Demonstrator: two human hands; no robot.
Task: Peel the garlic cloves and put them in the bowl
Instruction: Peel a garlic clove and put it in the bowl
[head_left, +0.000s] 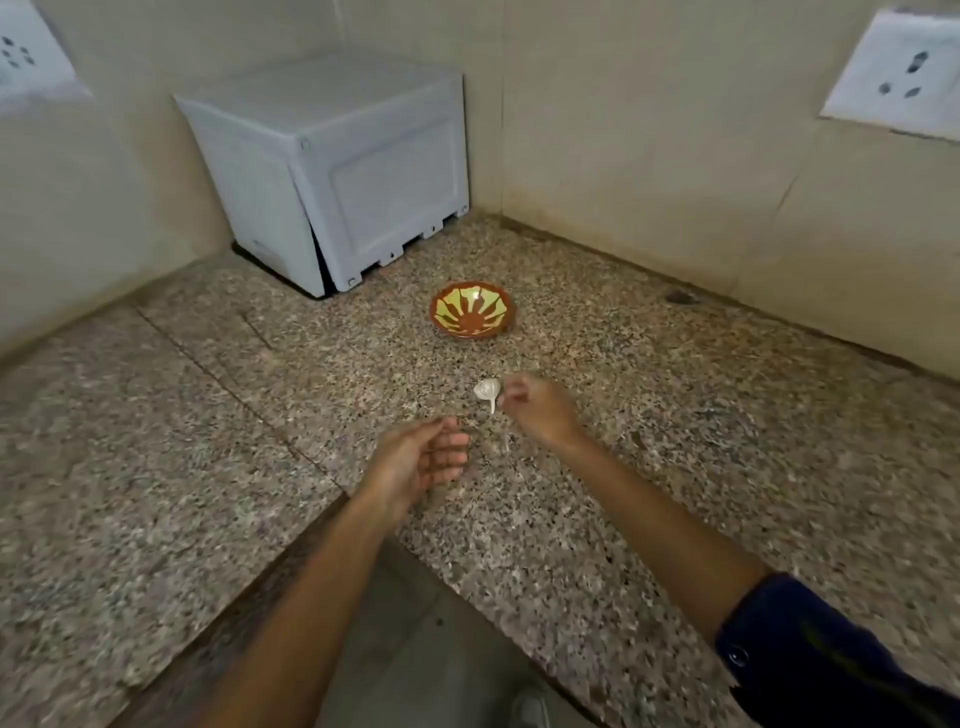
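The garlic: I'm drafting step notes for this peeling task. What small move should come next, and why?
Probably close the right hand on the garlic bulb and lift it toward the left hand. The bulb lies whole and unpeeled on the counter at the right fingertips, the left hand waits open and holds nothing, and the bowl looks empty, so no clove is ready yet.

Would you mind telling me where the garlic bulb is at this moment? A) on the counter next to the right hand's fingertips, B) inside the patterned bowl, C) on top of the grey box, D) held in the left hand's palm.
A: the garlic bulb lies on the counter right at the fingertips of the right hand, nearer the person than the bowl, while the left hand holds nothing.
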